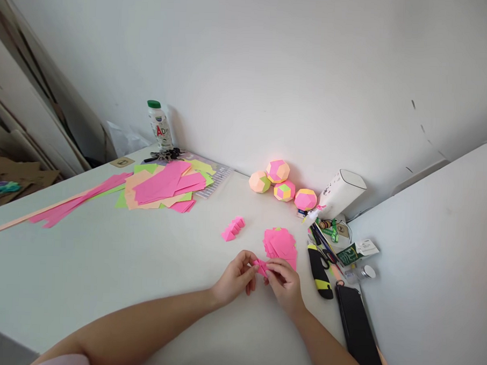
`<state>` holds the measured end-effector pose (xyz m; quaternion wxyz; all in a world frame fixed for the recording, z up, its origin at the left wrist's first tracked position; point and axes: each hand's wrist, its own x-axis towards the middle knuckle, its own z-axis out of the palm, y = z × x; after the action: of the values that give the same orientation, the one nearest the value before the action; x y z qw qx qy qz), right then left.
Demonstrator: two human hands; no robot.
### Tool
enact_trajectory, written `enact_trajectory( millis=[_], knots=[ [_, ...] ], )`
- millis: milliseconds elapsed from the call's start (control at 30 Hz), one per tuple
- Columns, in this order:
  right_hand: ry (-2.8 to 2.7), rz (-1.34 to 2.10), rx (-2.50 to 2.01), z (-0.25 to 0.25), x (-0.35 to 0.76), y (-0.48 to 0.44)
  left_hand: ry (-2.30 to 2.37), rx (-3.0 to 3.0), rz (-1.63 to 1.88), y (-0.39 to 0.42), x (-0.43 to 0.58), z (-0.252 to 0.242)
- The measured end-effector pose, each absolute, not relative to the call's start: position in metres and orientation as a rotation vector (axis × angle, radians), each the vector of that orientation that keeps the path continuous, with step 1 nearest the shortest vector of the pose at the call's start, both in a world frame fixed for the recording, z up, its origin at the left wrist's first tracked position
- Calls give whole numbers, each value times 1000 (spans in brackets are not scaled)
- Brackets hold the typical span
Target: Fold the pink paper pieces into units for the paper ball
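Observed from beside the table (151,264): both hands are occupied. The left hand (233,281) pinches the left end of a small pink paper piece (261,267) between thumb and fingers; the right hand (285,289) pinches its right end in like manner. The piece sits directly between the two sets of fingertips, its longer direction running roughly left to right. Neither hand is clearly nearer; the grip is shared. Fold detail is partly covered by the fingers.

A stack of pink sheets (280,243) lies on the far side of the right hand, which is the nearer of the two to it. Contact between hand and stack cannot be confirmed. A row of folded pink pieces (233,229) lies far and left of the grip, closer to the left hand and well apart from the stack.

Containers: a white bottle (159,127) stands upright at the far left, green cap on; contents not visible. A clear jar (351,275) with a silvery lid lies at the right edge; contents not determinable. A white box-like holder (335,194) stands at the far right, interior not seen. A black case (358,330) lies near right; whether it holds anything does not show.
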<state>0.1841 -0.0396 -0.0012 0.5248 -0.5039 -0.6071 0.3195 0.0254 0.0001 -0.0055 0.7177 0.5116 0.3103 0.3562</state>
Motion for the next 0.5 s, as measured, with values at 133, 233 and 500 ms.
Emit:
enact_trajectory(
  millis=[133,233,500],
  knots=[
    [-1397,820,-1222,-4,186,-38,708,1119,772,-1,26,-3],
    [-1368,852,-1200,-6,186,-37,707,1121,770,-2,27,-2],
    [-1333,859,-1161,-20,189,-31,606,1107,709,3,35,-24]
  ],
)
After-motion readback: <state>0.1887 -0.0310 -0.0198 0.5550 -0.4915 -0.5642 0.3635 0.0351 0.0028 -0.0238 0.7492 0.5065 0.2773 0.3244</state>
